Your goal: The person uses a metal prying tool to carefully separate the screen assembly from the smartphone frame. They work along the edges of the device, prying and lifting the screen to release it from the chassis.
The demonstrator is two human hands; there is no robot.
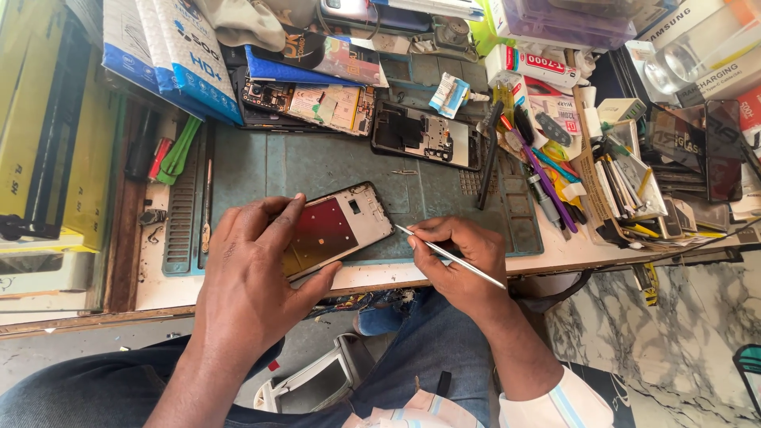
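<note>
The left hand (258, 273) lies over an opened phone frame (337, 230) and presses it down on the blue-green work mat (317, 166), at the near edge of the table. The right hand (460, 254) grasps thin metal tweezers (448, 255), tip just beside the frame's right edge

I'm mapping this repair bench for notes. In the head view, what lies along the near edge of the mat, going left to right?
Thin metal tool beside the mat → left hand → opened phone frame → slim metal pick → right hand → pile of tools and pens.
</note>
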